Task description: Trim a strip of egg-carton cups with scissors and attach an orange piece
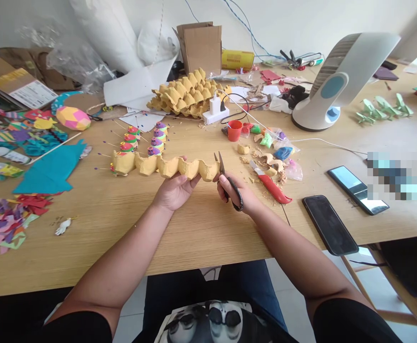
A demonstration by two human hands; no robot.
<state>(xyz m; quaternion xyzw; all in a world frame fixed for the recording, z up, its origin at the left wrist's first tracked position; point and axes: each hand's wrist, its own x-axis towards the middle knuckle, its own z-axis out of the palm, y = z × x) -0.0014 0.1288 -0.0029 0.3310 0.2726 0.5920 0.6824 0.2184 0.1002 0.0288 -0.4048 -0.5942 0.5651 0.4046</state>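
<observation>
My left hand grips a strip of yellow egg carton, a row of several cups, from below near its middle. In my right hand is a pair of dark scissors, their blades pointing up and slightly apart beside the strip's right end. Some right fingertips sit close to that end; whether they touch it is unclear. Behind the strip stand painted caterpillars, one red and green and one purple, with pins stuck around them. A red-handled knife lies to the right of the scissors.
Stacked egg trays stand at the back, beside a white power strip. A red cup, carton scraps and a white fan are to the right. A phone lies near the front edge. Coloured felt scraps cover the left.
</observation>
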